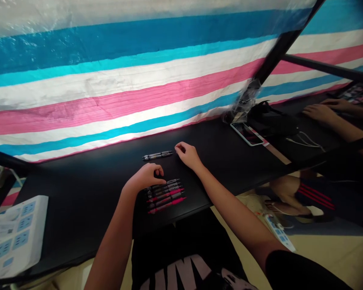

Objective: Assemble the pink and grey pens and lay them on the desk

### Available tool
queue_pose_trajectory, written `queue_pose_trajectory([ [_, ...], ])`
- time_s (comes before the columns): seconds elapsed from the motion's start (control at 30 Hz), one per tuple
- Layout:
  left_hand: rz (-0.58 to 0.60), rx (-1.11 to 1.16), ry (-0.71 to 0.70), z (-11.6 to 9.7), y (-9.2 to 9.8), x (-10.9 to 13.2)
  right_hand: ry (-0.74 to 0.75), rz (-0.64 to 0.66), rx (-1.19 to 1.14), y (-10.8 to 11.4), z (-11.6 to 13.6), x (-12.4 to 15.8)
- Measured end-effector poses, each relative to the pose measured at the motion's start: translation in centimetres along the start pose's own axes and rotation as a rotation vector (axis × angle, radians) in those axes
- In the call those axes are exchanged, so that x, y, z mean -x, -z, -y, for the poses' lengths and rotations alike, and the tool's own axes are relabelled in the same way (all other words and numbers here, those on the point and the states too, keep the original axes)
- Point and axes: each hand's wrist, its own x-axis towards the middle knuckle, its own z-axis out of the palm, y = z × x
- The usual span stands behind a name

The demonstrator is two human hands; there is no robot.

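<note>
Your left hand (145, 177) is curled, fingertips on the left ends of the pen row (166, 195) near the desk (78, 189) edge. Every pen lies left-right; can't tell where the tips point. Your right hand (187, 155) is loosely curled and empty, just beside the black pair (157, 155).

A blue, white and pink striped tarp (109, 80), lit from behind, hangs along the far edge of the black tabletop (78, 193), black poles (290, 38) crossing it, beige floor (335, 249) below.
</note>
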Motion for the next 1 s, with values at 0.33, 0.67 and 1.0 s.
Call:
queue_pose_trajectory([
  [0.33, -0.032, -0.086, -0.022, 1.0, -0.2, 0.0, 0.031, 0.165, -0.091, 0.3, 1.3, 0.7],
  [0.67, -0.355, 0.061, -0.075, 0.6, -0.3, -0.3, -0.062, 0.543, -0.208, 0.3, 3.4, 1.7],
  [1.0, -0.263, 0.078, -0.056, 0.9, -0.6, -0.7, -0.047, 0.385, -0.456, -0.9, 2.0, 1.5],
])
